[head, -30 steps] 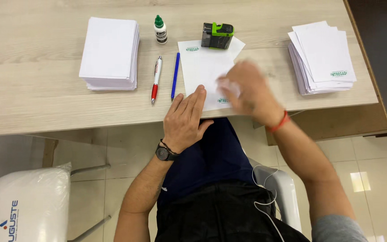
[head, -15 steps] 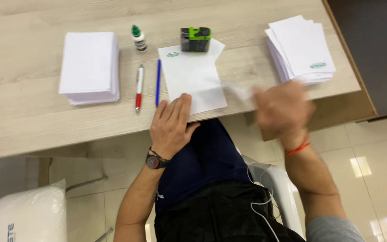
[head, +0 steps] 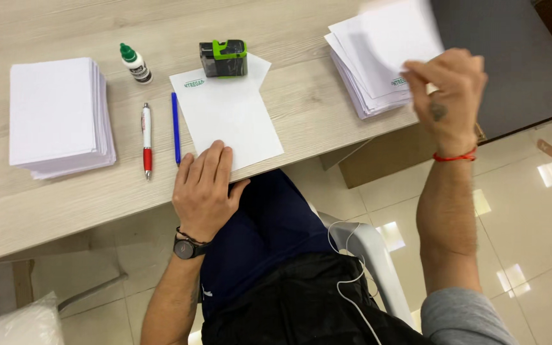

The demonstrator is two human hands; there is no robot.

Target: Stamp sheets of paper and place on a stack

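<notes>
Your right hand (head: 450, 96), at the upper right of the frame, pinched a blurred white sheet (head: 404, 35) above the stamped stack (head: 365, 70) at the desk's right edge. Your left hand (head: 202, 185) lay flat, fingers loosely spread and gripping nothing, on the lower corner of the centre sheet (head: 231, 115). A green-and-black stamp (head: 223, 57) sat on that sheet's top edge, with two pens (head: 175, 128) lying just left.

Right hand (head: 448, 96) with sheet (head: 400, 38) now lifted over right-side stack (head: 368, 89); previously lower, nearer table edge
</notes>
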